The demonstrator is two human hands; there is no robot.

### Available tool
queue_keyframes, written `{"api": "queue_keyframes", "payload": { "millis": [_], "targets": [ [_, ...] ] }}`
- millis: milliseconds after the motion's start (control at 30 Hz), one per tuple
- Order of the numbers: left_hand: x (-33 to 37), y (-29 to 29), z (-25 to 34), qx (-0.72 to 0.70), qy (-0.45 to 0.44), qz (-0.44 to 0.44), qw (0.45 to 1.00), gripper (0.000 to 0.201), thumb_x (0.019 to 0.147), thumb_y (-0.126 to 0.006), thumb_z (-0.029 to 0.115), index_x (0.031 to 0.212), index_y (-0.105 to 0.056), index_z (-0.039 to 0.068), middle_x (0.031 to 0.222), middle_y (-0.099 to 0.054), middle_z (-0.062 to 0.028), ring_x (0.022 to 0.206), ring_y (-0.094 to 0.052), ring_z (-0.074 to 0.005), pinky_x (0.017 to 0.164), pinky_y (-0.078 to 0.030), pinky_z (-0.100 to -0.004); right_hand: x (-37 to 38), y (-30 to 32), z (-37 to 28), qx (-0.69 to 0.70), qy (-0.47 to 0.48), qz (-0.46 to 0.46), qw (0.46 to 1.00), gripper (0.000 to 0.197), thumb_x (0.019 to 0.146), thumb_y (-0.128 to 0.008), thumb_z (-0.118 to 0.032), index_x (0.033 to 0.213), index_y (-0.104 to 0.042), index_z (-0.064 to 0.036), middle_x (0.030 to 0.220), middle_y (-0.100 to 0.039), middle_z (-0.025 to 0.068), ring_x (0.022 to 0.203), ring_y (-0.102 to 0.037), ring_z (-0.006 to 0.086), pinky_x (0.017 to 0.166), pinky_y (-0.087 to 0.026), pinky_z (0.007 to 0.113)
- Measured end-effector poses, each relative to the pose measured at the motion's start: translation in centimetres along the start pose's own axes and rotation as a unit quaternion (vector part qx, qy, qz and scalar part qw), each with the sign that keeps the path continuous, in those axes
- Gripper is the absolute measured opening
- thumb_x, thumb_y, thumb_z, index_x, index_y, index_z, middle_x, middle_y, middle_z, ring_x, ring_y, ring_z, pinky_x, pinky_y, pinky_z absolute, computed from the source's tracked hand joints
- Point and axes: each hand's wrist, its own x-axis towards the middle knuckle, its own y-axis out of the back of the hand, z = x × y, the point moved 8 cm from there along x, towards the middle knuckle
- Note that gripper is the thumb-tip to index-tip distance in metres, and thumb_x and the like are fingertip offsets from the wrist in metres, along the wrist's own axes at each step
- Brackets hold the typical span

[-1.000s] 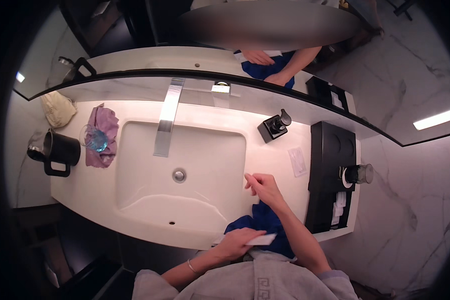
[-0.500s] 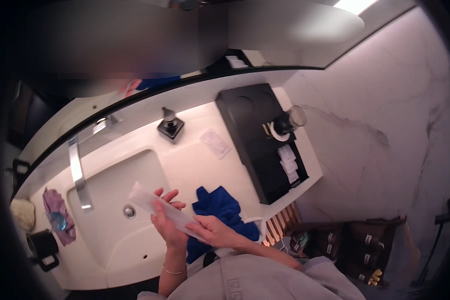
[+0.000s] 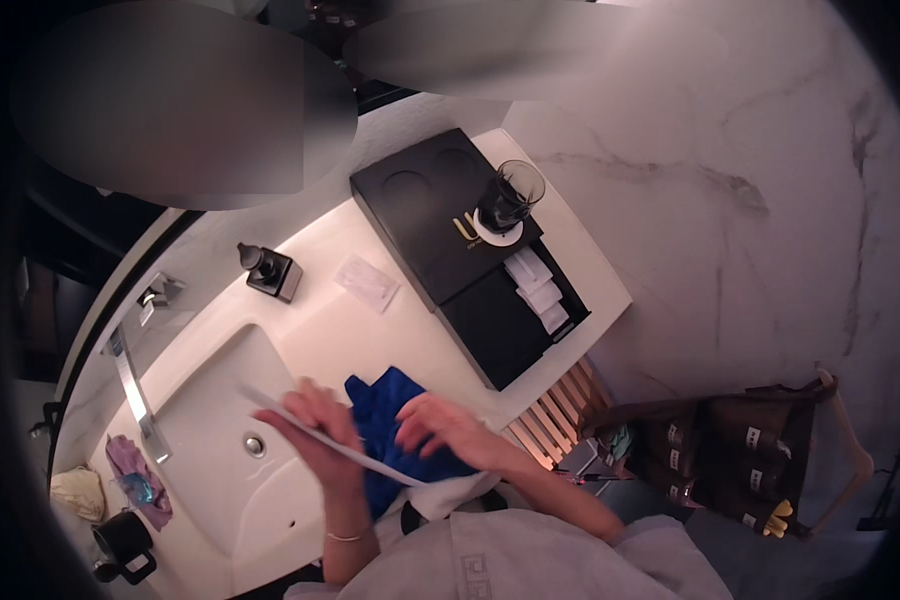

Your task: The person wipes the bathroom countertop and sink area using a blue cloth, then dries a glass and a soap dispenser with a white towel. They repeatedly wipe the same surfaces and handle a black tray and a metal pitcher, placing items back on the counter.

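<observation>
While the left hand (image 3: pixel 315 430) is raised near the sink (image 3: pixel 220 395), its grip is narrow, pinching a thin white strip (image 3: pixel 375 464) between thumb and fingers. Taking that hand as the clock's centre, with twelve toward the top of the view, the strip slants from ten to four, seen nearly edge-on. At three, the right hand (image 3: pixel 445 428) has a fairly wide grip, its blurred fingers loosely bent and apart from the strip. Behind it a blue cloth (image 3: pixel 395 395) lies on the near part of the desk (image 3: pixel 330 340); whether they touch, I cannot tell. A black pump bottle (image 3: pixel 285 277) stands between eleven and twelve; a flat pale packet (image 3: pixel 368 284) lies between twelve and one. The black box (image 3: pixel 395 215) sits at one, bearing a glass (image 3: pixel 520 182). Toward nine is the faucet (image 3: pixel 135 395), and a purple cloth (image 3: pixel 125 458) lies between eight and nine.
</observation>
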Motion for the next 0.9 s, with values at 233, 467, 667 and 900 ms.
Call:
{"api": "queue_keyframes", "payload": {
  "millis": [233,467,667,900],
  "targets": [
    [-0.1,-3.9,-2.7,0.233,-0.073,0.123,0.962,0.052,0.100,-0.038,0.049,0.118,-0.046,0.001,0.069,-0.057,-0.0098,0.062,-0.059,-0.0192,0.061,-0.051,-0.0307,-1.7,1.7,-0.8,-0.070,0.058,0.021,0.996,0.021,0.097,-0.058,-0.025,0.100,-0.059,-0.0045,0.075,-0.058,0.0006,0.059,-0.049,0.0033,0.052,-0.037,0.020],
    [-2.2,-3.0,-4.6,0.244,0.150,0.144,0.947,0.034,0.102,-0.043,0.037,0.102,-0.055,0.005,0.077,-0.060,-0.0060,0.068,-0.057,-0.0152,0.067,-0.048,-0.0278,-5.6,0.9,-3.3,-0.167,0.064,-0.032,0.983,0.024,0.101,-0.049,-0.025,0.094,-0.056,-0.0030,0.067,-0.054,0.0017,0.059,-0.049,0.0070,0.055,-0.039,0.023],
    [2.8,0.9,-0.6,0.174,0.011,0.226,0.958,0.032,0.100,-0.046,0.040,0.099,-0.054,0.010,0.075,-0.057,-0.0016,0.070,-0.052,-0.0114,0.069,-0.046,-0.0261,-13.8,11.2,-1.8,-0.098,-0.024,0.099,0.990,0.016,0.099,-0.051,-0.016,0.104,-0.059,-0.0024,0.071,-0.059,0.0016,0.062,-0.053,0.0074,0.059,-0.042,0.021],
    [-1.6,-5.2,-11.0,0.278,0.188,-0.022,0.942,0.053,0.100,-0.038,0.046,0.119,-0.054,0.000,0.090,-0.066,-0.0096,0.082,-0.062,-0.0182,0.074,-0.049,-0.0306,-9.5,7.0,-5.1,-0.112,0.093,0.161,0.976,0.024,0.094,-0.060,-0.013,0.116,-0.061,-0.0034,0.100,-0.066,0.0055,0.085,-0.061,0.0099,0.078,-0.050,0.026]
  ]
}}
